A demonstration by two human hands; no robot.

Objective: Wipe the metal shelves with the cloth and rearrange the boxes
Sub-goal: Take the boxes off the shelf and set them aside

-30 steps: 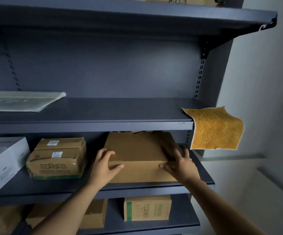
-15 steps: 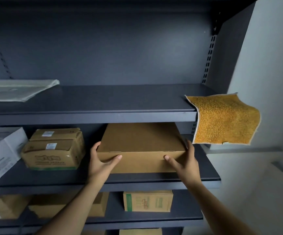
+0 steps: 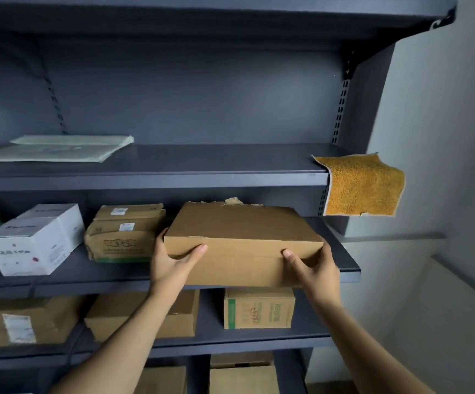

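Note:
A flat brown cardboard box point(image 3: 240, 237) juts forward over the front lip of the middle metal shelf point(image 3: 344, 260). My left hand point(image 3: 171, 264) grips its left front corner, thumb on the front face. My right hand point(image 3: 314, 268) grips its right front corner the same way. A yellow cloth point(image 3: 363, 187) hangs over the right end of the shelf above point(image 3: 202, 169). The box's back edge is torn.
Left of the held box on the same shelf sit a crumpled brown box point(image 3: 124, 234) and a white box point(image 3: 36, 240). A flat pale package point(image 3: 57, 147) lies on the upper shelf. More boxes point(image 3: 259, 308) fill the lower shelves. A grey wall stands to the right.
Both hands slid from the box's top to its front corners and drew it forward out of the shelf. The camera view shifted.

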